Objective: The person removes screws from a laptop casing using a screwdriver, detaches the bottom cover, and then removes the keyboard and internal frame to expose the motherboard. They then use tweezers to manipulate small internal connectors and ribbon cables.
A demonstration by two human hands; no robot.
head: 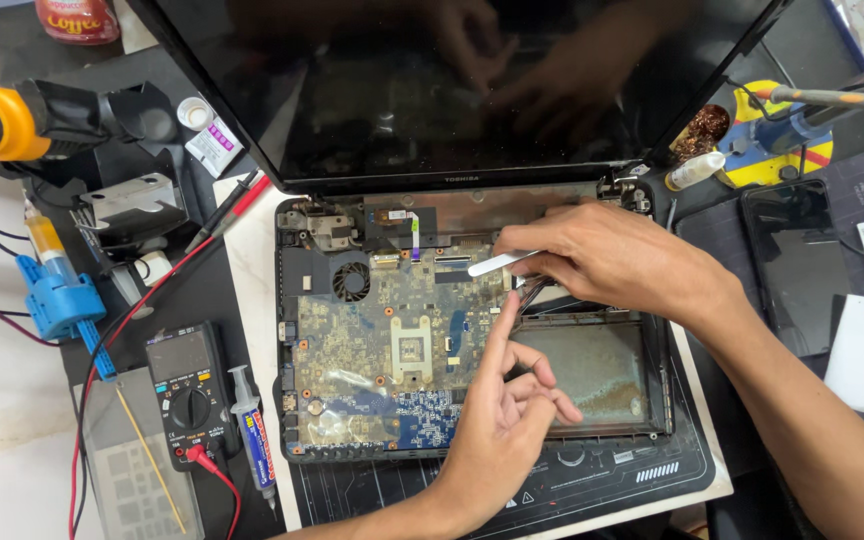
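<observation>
Right hand (617,262) is pinching a white pry tool (500,264) over the motherboard (392,350) in the opened laptop (472,330); left hand (507,415) is pointing, index out, other fingers curled, gripping nothing. A slip could scrape nearby connectors.

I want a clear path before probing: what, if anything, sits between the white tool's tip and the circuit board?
Nothing visible does. The right hand holds the white tool just above the bare circuit board; the left hand points its index finger up from below, beside the tool, not under its tip.
</observation>
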